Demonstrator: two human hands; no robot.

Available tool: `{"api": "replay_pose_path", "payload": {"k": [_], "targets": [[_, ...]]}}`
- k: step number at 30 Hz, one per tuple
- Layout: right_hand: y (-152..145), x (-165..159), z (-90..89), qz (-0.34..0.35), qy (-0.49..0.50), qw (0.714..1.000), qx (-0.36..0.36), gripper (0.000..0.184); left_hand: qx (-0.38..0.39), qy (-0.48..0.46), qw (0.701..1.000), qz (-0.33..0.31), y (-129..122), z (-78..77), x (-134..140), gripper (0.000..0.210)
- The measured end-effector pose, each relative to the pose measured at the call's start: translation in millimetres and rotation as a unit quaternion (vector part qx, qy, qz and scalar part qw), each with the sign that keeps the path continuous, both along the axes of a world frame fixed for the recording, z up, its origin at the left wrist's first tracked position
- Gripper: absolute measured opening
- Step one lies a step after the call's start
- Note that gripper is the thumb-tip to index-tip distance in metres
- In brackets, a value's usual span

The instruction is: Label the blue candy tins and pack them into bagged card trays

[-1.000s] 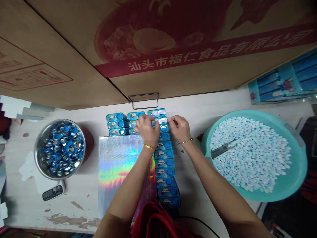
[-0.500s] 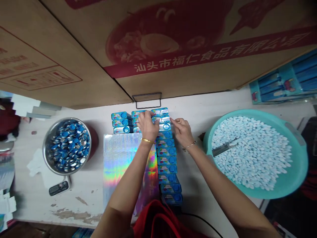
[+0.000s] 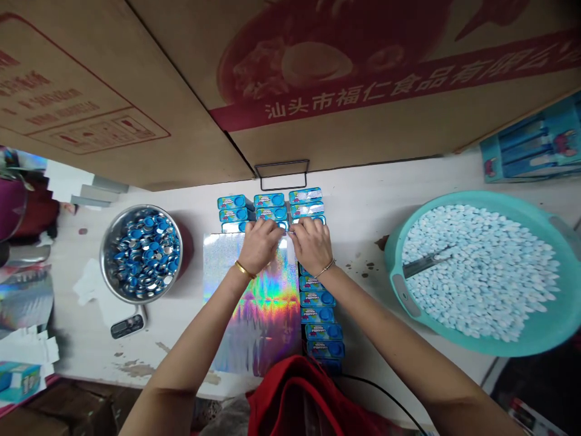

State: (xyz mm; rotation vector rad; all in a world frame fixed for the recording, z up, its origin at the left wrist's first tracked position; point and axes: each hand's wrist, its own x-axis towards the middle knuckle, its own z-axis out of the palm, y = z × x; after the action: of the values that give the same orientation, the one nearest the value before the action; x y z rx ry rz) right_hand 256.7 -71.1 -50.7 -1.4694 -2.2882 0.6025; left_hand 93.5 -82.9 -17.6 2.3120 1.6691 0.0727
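Observation:
A shiny holographic sheet (image 3: 254, 339) lies flat before me, beside a column of small blue flat tins (image 3: 318, 298). My left hand (image 3: 261, 245) is closed in a pinch at the sheet's upper right corner. Close to its fingertips, my right hand (image 3: 311, 245) is also pinched, over the tin column's upper part. Fingers hide what the right hand grips, though a small bright bit shows between the hands. Shorter rows of blue tins (image 3: 271, 200) stand beyond the sheet, and some in the right row carry a pale strip at one end.
Large cardboard boxes (image 3: 363, 133) stand along the back, with a black wire stand (image 3: 284, 188) before them. At left sits a metal bowl (image 3: 103, 254) of blue-and-silver caps, near a small device (image 3: 128, 326). A turquoise basin (image 3: 544, 324) at right holds white pieces and tweezers (image 3: 422, 264).
Both hands have come from the upper tins toward me and together at the sheet's upper right corner. The right hand has moved left, and the view has shifted slightly.

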Motion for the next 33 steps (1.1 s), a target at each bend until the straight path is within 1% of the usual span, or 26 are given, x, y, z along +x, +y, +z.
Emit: {"api": "replay_pose_path", "payload": {"k": [5,8,10,12,14,15,16,17,18,20,22,23,25,26,27,28,30,33], "targets": [[1,-1,0.3,-0.005,-0.012,1.000,0.002,0.031,0.019,-0.011,1.000,0.017,-9,-3.8,2,0.024],[0,-2,0.2,-0.009,-0.012,1.000,-0.004,0.030,0.036,-0.005,0.999,0.018,-22,-5.9,2,0.025],[-1,-3,-1.0,-0.012,-0.013,1.000,-0.006,0.029,0.051,-0.003,0.999,0.016,-34,-2.1,3,0.023],[0,-3,-2.3,-0.014,-0.010,1.000,-0.008,0.028,0.047,-0.021,0.999,0.015,-48,9.0,5,0.017],[1,-3,-2.1,-0.016,0.003,1.000,-0.013,0.027,0.026,-0.070,0.997,0.036,-63,26.5,10,0.011],[1,-3,-0.8,-0.019,0.018,1.000,-0.017,0.026,0.013,-0.108,0.992,0.065,-69,36.3,12,0.009],[1,-1,1.7,-0.026,0.041,0.999,-0.021,0.026,0.004,-0.157,0.981,0.111,-73,45.7,15,0.008],[-1,1,5.2,-0.036,0.075,0.996,-0.025,0.027,0.001,-0.216,0.961,0.170,-75,54.0,18,0.009],[-4,5,9.8,-0.050,0.121,0.991,-0.032,0.031,-0.001,-0.282,0.930,0.235,-75,60.5,21,0.011],[-13,13,21.1,-0.078,0.238,0.966,-0.065,0.042,-0.004,-0.411,0.845,0.343,-70,67.0,27,0.017],[-24,21,32.1,-0.095,0.341,0.926,-0.136,0.052,-0.020,-0.511,0.761,0.398,-61,65.6,33,0.021],[-30,24,36.5,-0.103,0.372,0.904,-0.181,0.053,-0.034,-0.548,0.727,0.412,-56,62.8,36,0.022],[-40,28,42.1,-0.127,0.401,0.869,-0.262,0.047,-0.065,-0.600,0.673,0.428,-48,54.9,43,0.023],[-42,30,43.2,-0.144,0.408,0.855,-0.286,0.042,-0.082,-0.616,0.653,0.432,-44,50.4,46,0.024],[-43,31,43.3,-0.161,0.413,0.846,-0.297,0.037,-0.095,-0.625,0.641,0.435,-41,45.6,49,0.024],[-42,33,42.8,-0.174,0.417,0.841,-0.298,0.034,-0.105,-0.628,0.635,0.437,-38,40.7,51,0.024],[-33,40,40.4,-0.185,0.417,0.843,-0.285,0.033,-0.114,-0.621,0.640,0.438,-31,31.1,55,0.024],[-10,58,37.0,-0.192,0.397,0.859,-0.261,0.032,-0.108,-0.612,0.651,0.436,-15,20.8,60,0.026]]}}
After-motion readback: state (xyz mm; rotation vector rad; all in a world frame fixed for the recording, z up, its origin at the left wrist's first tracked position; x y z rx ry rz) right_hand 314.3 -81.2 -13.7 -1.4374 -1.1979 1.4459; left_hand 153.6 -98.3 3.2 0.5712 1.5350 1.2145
